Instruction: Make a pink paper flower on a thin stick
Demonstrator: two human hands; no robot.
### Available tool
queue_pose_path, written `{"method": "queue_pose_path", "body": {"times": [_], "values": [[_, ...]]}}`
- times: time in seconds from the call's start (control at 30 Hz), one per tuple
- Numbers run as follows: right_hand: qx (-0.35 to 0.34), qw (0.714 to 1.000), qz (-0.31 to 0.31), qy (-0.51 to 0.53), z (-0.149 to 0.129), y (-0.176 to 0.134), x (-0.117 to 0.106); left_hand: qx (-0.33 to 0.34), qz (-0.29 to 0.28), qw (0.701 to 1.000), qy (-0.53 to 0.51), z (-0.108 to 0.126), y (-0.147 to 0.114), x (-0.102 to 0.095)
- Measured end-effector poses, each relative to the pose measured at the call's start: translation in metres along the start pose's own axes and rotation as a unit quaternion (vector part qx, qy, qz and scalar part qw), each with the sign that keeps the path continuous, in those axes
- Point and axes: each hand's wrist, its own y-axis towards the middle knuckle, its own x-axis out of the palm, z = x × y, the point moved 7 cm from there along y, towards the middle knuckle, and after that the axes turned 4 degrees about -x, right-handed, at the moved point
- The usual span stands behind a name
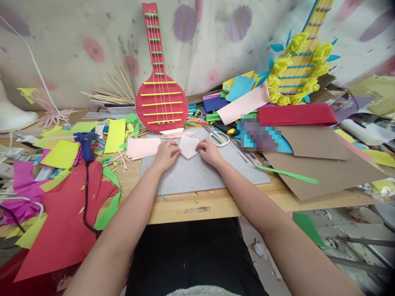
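Observation:
Between my two hands is a small pale pink piece of paper [189, 147], its lower edge coming to a point. My left hand [168, 155] pinches its left edge, fingers curled. On the other side my right hand [210, 151] has its fingertips closed at the right edge. Both hands rest over a grey cutting mat [185, 183]. Left of my left hand lies a stack of pale pink paper strips [142, 148], and more folded pink pieces [177, 133] lie just beyond the hands. White-handled scissors [219, 139] are beyond my right hand.
A red paper lute [162, 100] leans against the curtain, a yellow one with paper flowers [293, 70] at the right. A blue glue gun [87, 146] stands left among paper scraps. Brown cardboard [321, 172] and a red paper roll [298, 114] lie right.

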Motion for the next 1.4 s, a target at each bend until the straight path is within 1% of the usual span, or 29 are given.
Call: {"method": "queue_pose_path", "body": {"times": [0.1,0.2,0.23,0.3,0.37,0.43,0.57,0.67,0.73,0.83,0.93,1.0,1.17,1.4], "values": [[0.01,0.999,0.013,0.034,0.005,0.001,-0.006,0.04,0.006,0.999,-0.003,0.013,0.001,0.003],[-0.029,0.997,0.033,0.063,0.0,0.0,-0.012,0.06,0.001,0.998,-0.003,0.021,0.003,0.007],[-0.043,0.996,0.027,0.078,-0.003,-0.001,-0.012,0.064,-0.004,0.998,-0.003,0.023,0.003,0.009],[-0.05,0.992,-0.009,0.118,-0.006,-0.002,-0.008,0.065,-0.017,0.998,-0.006,0.026,0.005,0.013],[-0.037,0.987,-0.046,0.15,-0.006,-0.004,-0.002,0.05,-0.033,0.998,-0.01,0.025,0.008,0.016],[-0.024,0.985,-0.062,0.162,-0.004,-0.005,0.002,0.019,-0.048,0.999,-0.014,0.022,0.013,0.019],[-0.021,0.987,-0.065,0.147,0.001,-0.004,0.005,-0.034,-0.082,0.996,-0.015,0.019,0.022,0.023],[-0.016,0.987,-0.067,0.144,0.002,-0.003,0.006,-0.066,-0.095,0.993,-0.018,0.02,0.027,0.024],[-0.011,0.987,-0.067,0.143,0.001,-0.003,0.006,-0.087,-0.09,0.992,-0.022,0.021,0.027,0.024],[-0.004,0.989,-0.065,0.131,-0.003,-0.003,0.004,-0.106,-0.06,0.992,-0.024,0.022,0.024,0.023],[0.005,0.992,-0.065,0.109,-0.007,-0.004,0.006,-0.11,-0.027,0.993,-0.019,0.023,0.021,0.022],[0.008,0.994,-0.062,0.093,-0.009,-0.003,0.007,-0.105,-0.016,0.994,-0.015,0.024,0.02,0.023],[0.001,0.998,-0.05,0.049,-0.008,-0.002,0.01,-0.089,-0.004,0.996,-0.001,0.024,0.02,0.024],[-0.015,0.998,-0.048,0.032,-0.008,-0.001,0.011,-0.065,-0.007,0.997,0.032,0.029,0.019,0.024]]}}
